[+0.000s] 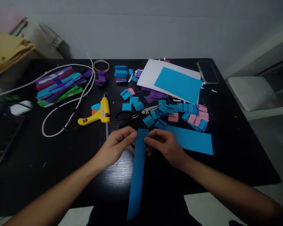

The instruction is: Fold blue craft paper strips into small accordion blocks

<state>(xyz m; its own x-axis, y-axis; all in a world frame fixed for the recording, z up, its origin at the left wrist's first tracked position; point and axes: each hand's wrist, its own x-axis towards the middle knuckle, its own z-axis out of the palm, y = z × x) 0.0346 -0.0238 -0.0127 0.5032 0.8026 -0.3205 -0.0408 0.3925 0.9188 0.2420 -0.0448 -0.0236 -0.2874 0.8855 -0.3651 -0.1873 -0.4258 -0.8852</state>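
Blue paper strip (138, 175): located nearer the wearer than the scissors (151, 109), long end toward the wearer. Left hand (114, 146) and right hand (168, 146) pinch opposite edges at its far end. Judged light, flexible, easily creased; handle by the edges, fingertips only. Count: one strip; one pair of scissors; one glue gun (95, 116), left of scissors; one wider blue sheet (195, 139), right and nearer. Folded pieces (173, 117) right of scissors overlap; total undetermined.
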